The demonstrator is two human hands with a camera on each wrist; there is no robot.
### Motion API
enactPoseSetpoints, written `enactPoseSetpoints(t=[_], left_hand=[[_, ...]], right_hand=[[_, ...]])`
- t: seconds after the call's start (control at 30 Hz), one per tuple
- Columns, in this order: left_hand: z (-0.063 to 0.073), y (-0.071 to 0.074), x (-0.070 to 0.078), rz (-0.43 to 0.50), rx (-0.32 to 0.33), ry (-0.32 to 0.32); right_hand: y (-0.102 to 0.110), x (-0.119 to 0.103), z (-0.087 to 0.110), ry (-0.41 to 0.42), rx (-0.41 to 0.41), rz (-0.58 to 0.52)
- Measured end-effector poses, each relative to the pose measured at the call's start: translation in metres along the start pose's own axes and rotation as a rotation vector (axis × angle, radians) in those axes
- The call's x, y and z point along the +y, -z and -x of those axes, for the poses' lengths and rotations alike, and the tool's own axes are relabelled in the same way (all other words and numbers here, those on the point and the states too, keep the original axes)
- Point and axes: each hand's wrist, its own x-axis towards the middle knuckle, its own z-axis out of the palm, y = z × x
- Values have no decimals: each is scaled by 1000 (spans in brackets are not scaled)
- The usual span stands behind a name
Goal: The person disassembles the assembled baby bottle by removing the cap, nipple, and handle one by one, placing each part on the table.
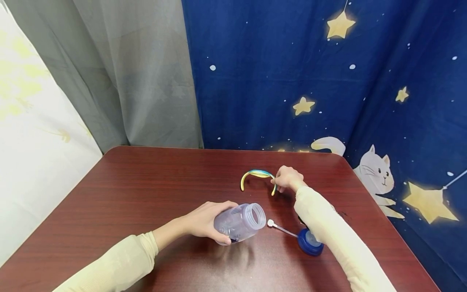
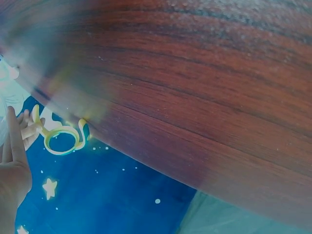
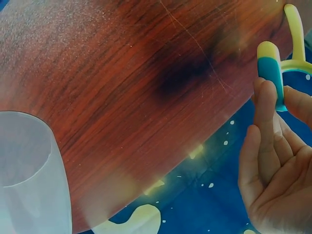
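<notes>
My left hand [image 1: 206, 221] grips a translucent bottle [image 1: 233, 223], tilted on its side above the table. Its open threaded mouth faces right. With thumb and fingers, my right hand [image 1: 289, 178] pinches one end of a yellow and teal bottle handle [image 1: 260, 174], raised beyond the bottle. The left wrist view shows the ring in the middle of the handle [image 2: 36, 114] and its two curved arms. In the right wrist view, the fingers [image 3: 265, 105] hold its teal and yellow grip. A blue lid [image 1: 310, 245] lies beneath my right forearm, partly hidden, its straw [image 1: 286, 231] pointing left.
The dark red wooden table [image 1: 153, 174] spreads under both hands. Behind it hang a grey curtain [image 1: 153, 73] and a blue star-patterned curtain [image 1: 262, 81]. A translucent rounded shape [image 3: 29, 151] fills the lower left of the right wrist view.
</notes>
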Motion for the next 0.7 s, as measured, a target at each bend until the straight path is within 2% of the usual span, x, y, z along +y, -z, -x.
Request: enactPoseSetpoints(t=[0.33, 0.7], left_hand=[[1, 1, 0, -8, 6, -2], [1, 1, 0, -9, 14, -18]], right_hand=[[-6, 2, -4, -31, -22, -3], [-11, 4, -4, -29, -30, 23]])
